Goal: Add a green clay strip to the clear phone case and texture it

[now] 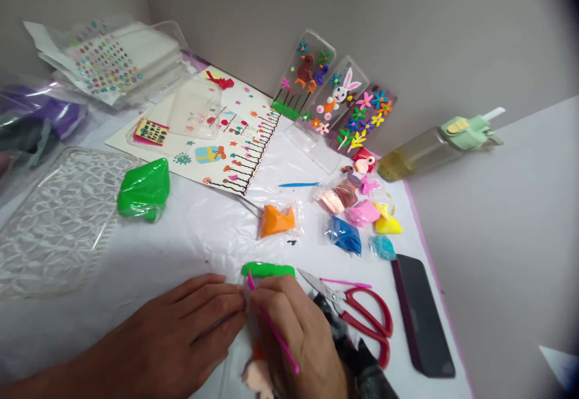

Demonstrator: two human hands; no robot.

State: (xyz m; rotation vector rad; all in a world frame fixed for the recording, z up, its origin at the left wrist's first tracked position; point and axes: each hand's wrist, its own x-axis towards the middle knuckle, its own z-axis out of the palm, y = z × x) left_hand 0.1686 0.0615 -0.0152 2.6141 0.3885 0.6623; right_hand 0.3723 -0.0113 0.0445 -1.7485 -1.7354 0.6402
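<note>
My right hand is closed around a thin pink clay-modelling tool. The tool's flattened tip touches the near left part of a green clay strip on a clear phone case. Most of that case lies hidden under my hands. Brown and peach clay shows in part below my right fingers. My left hand lies flat, fingers stretched out, with its fingertips at the case's left edge. Red-handled scissors rest just right of my right hand, beside black clay in plastic wrap.
Wrapped clay lies around: green, orange, blue. A blue tool lies behind. Decorated phone cases lean on the wall near a bottle. A dark phone lies right; a textured clear sheet left.
</note>
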